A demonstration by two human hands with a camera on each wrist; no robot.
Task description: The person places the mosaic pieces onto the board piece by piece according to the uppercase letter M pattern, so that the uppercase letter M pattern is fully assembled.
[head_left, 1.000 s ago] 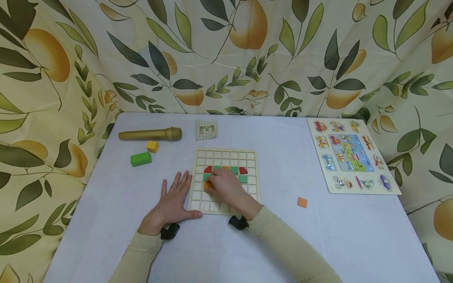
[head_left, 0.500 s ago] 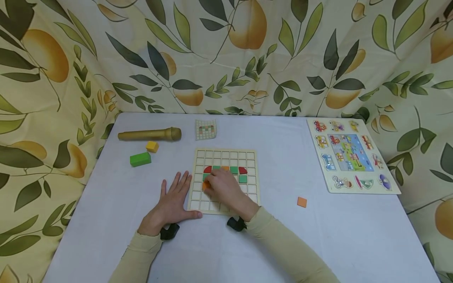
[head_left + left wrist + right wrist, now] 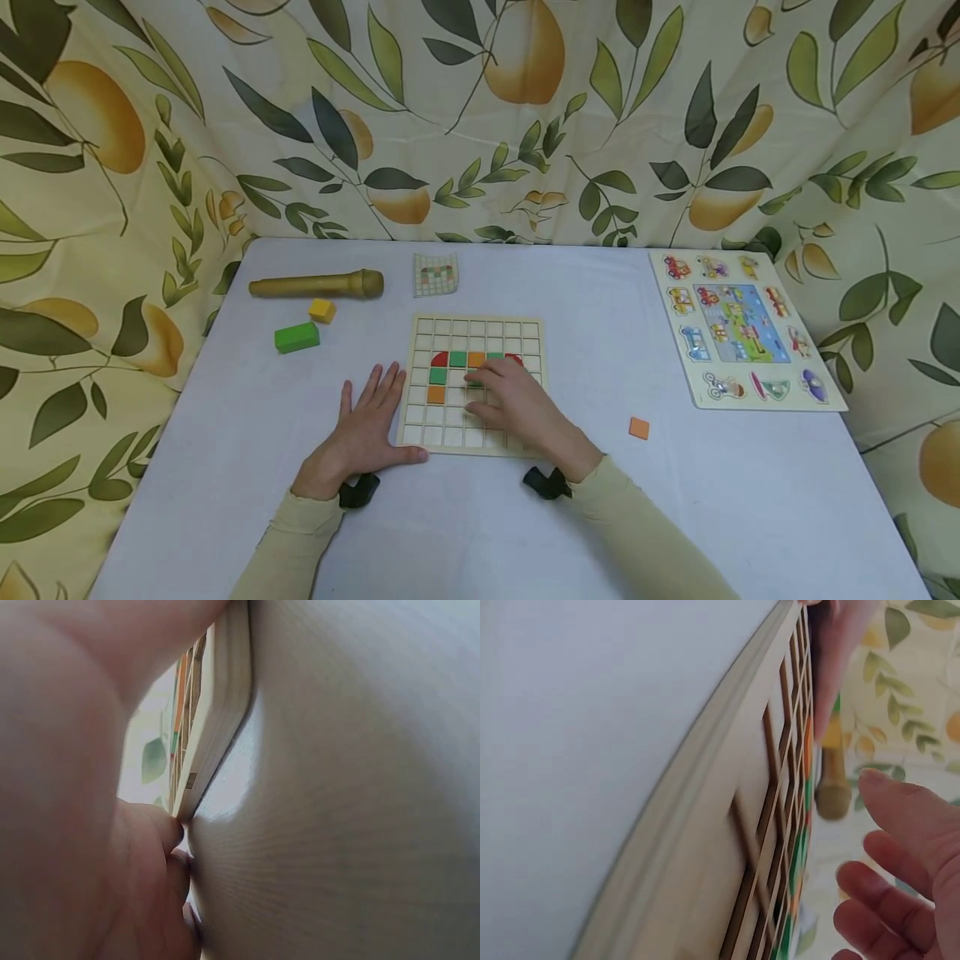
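A square wooden grid board lies on the white table with several coloured tiles set in its cells. In the top row are a red rounded tile, a green tile and an orange tile. Below on the left sit another green tile and an orange tile. My left hand rests spread on the table against the board's left edge, thumb at its front corner. Over the board's right half is my right hand, fingers loosely bent and apart, holding nothing; it partly covers the tiles there.
A loose orange tile lies right of the board. Behind it are a picture card and a wooden microphone-shaped stick, with a yellow cube and green block nearby. A picture puzzle board lies far right.
My right hand has let go of the orange tile at the lower left of the pattern and moved right across the board, its fingers spreading. The left hand has stayed in place.
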